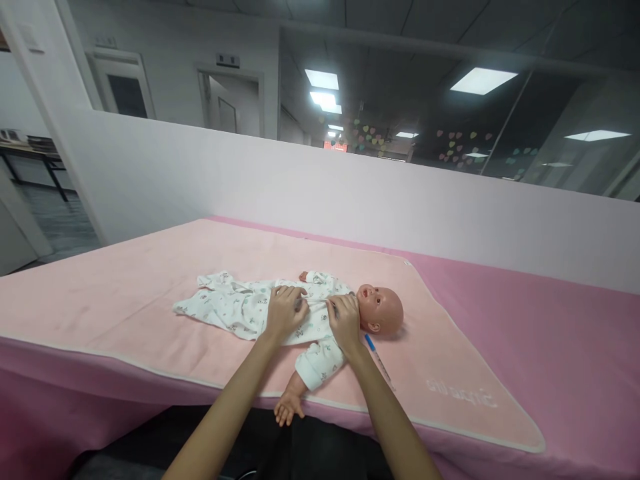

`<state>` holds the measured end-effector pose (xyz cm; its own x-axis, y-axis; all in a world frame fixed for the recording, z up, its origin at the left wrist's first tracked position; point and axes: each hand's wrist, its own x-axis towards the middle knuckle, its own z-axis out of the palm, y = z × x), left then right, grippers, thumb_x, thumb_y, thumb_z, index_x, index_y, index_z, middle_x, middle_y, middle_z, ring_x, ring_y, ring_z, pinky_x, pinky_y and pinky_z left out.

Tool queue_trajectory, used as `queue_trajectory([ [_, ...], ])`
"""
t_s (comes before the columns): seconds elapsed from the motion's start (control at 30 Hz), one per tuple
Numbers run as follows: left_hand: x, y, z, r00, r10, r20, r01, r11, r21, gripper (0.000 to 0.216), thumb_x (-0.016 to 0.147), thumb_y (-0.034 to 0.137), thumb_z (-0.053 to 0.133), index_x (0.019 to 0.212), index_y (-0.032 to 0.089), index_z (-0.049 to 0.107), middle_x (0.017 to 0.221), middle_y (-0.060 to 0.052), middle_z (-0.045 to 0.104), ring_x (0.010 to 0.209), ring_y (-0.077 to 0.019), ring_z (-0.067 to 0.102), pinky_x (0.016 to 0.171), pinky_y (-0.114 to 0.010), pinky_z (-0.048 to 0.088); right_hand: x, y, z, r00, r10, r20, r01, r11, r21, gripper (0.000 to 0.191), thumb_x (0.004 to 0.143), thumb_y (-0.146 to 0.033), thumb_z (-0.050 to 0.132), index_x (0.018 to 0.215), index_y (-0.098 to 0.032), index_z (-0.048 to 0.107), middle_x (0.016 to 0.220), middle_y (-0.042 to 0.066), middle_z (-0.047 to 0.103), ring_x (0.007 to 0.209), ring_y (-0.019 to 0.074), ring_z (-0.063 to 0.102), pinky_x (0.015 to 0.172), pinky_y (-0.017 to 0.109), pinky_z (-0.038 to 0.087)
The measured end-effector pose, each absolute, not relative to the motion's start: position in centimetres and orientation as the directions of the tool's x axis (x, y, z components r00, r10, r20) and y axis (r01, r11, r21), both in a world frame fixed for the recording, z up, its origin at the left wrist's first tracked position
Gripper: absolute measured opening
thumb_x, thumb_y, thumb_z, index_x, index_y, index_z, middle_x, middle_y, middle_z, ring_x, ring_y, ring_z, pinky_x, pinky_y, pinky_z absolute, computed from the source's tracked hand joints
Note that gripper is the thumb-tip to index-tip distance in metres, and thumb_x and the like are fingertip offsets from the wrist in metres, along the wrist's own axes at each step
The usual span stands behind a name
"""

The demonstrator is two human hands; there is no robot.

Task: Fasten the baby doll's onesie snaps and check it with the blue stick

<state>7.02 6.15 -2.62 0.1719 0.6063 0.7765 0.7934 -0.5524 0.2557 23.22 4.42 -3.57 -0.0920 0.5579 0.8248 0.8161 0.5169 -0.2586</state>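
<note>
A baby doll (pixel 381 310) lies on its back on a pale pink blanket (pixel 150 293), head to the right, dressed in a white patterned onesie (pixel 225 308). My left hand (pixel 285 312) rests on the doll's chest with fingers curled onto the fabric. My right hand (pixel 345 321) pinches the onesie near the neck, close to the chin. One doll arm (pixel 300 390) reaches toward the table's front edge. A blue-capped thin stick, like a thermometer or pen (pixel 377 357), lies on the blanket just right of my right wrist.
The blanket covers a darker pink table (pixel 550 320) whose front edge runs near me. A low white partition wall (pixel 350 193) stands behind the table, with glass above it. To the left an open floor area and doors are visible.
</note>
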Motion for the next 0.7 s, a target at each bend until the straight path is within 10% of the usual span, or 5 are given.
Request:
queue_trajectory([
  [0.7,4.6,6.0,-4.1,0.214,0.537,0.816,0.761,-0.616,0.206,0.020,0.086,0.028,0.044,0.090,0.022,0.062,0.080,-0.004,0.064,0.079,-0.0176,0.054,0.073,-0.033,0.040,23.4,4.7,-4.0,-0.087,0.557,0.826,0.819,0.512,-0.259,0.018,0.087,-0.022,0.042,0.080,-0.019,0.058,0.076,0.003,0.061,0.078,0.0167,0.052,0.076,0.032,0.034],
])
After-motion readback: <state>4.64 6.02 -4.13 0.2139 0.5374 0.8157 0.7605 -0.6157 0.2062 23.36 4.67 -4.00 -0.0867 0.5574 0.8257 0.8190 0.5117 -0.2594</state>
